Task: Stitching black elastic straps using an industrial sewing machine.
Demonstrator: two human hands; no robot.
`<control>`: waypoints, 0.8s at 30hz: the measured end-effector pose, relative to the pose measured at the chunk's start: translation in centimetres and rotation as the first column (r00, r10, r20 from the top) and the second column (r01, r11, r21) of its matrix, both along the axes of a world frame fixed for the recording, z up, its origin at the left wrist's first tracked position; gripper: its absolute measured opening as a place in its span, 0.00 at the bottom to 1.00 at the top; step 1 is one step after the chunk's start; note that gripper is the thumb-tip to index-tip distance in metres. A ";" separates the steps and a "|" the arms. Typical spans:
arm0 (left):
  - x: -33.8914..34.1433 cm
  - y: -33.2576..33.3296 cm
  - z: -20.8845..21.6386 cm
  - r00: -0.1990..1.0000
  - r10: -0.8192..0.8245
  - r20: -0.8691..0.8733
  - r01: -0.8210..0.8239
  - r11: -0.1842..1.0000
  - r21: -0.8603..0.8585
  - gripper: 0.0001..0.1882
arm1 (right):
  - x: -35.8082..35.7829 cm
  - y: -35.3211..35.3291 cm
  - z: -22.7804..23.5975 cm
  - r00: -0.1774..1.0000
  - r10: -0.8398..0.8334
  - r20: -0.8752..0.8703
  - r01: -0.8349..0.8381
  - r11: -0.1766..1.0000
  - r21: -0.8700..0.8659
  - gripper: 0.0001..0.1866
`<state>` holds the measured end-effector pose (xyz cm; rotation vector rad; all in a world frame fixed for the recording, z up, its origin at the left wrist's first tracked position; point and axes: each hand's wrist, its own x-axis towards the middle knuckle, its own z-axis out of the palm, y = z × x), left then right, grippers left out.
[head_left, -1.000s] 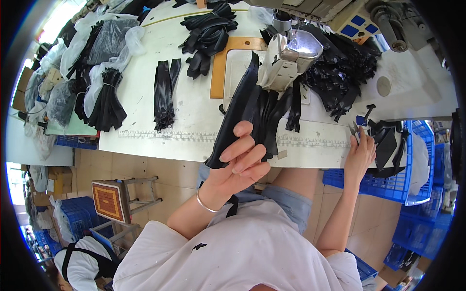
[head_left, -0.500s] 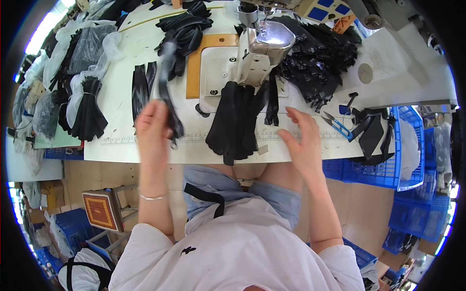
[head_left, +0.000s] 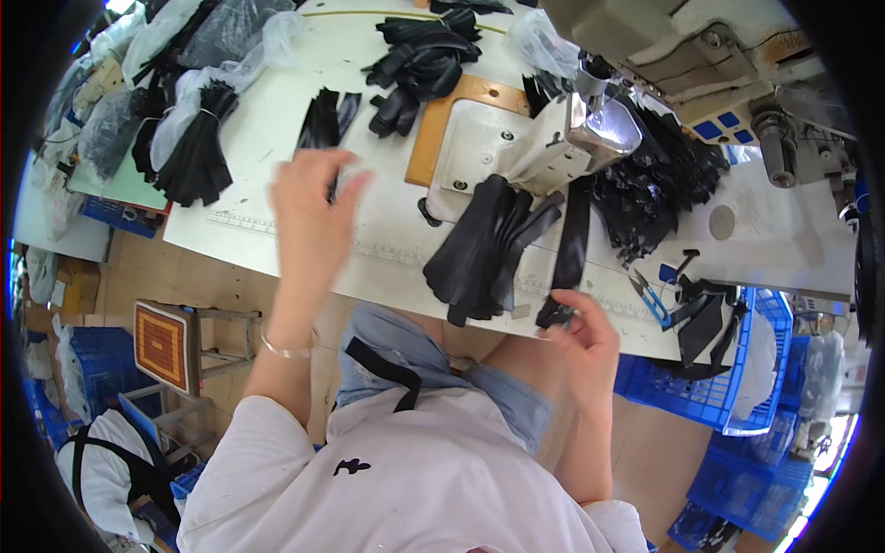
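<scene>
My left hand [head_left: 313,207] is over the table's left part, thumb apart from its curved fingers. It partly hides a small stack of black strips [head_left: 321,122]; whether it touches them I cannot tell. By the front edge, my right hand [head_left: 590,348] pinches the lower end of a long black strip [head_left: 572,244], which runs up toward the sewing machine head [head_left: 576,138]. Just left of that strip, a fanned bunch of black strips [head_left: 470,253] lies at the machine plate, its near ends close to the table edge.
Coiled black strips [head_left: 424,60] lie at the back. A heap of shiny black pieces [head_left: 664,175] sits right of the machine. Blue-handled snips [head_left: 653,300] rest near the blue crate [head_left: 761,369]. Tied black bundles [head_left: 198,143] and plastic bags stand at the left. A stool [head_left: 166,346] is below.
The dark strip dangling from my left hand is no longer seen there, and its fingers have parted. My right hand, empty before, has come down onto the strip's end. The view has shifted.
</scene>
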<state>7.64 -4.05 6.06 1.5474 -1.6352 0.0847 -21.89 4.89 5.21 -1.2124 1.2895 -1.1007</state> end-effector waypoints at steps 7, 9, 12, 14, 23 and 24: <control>-10.8 5.5 -0.9 0.400 -0.381 -0.834 0.878 0.421 0.229 0.09 | 1.6 2.9 -0.1 0.982 0.106 0.157 -0.070 0.973 -0.219 0.14; -11.5 5.6 -0.9 0.392 -0.286 -0.874 0.888 0.366 0.279 0.11 | 1.1 3.5 -0.5 0.992 0.051 0.115 -0.044 0.997 -0.061 0.07; -11.0 6.4 -0.7 0.181 -0.012 -0.983 0.864 0.479 0.153 0.15 | 1.7 3.7 0.8 0.996 0.078 -0.048 -0.085 0.982 -0.171 0.04; -10.2 6.0 -0.8 0.244 -0.082 -0.966 0.855 0.488 0.175 0.16 | 1.8 3.2 1.6 0.973 0.142 -0.180 -0.186 0.949 -0.256 0.04; -5.2 2.4 -3.2 0.954 -0.278 -0.113 0.300 0.874 0.382 0.15 | 1.1 0.5 0.3 0.999 -0.047 0.003 0.047 0.997 0.062 0.16; -4.7 2.2 -3.0 0.947 -0.294 -0.133 0.322 0.839 0.439 0.16 | 1.0 0.1 0.0 0.999 -0.039 -0.004 0.039 0.995 0.092 0.16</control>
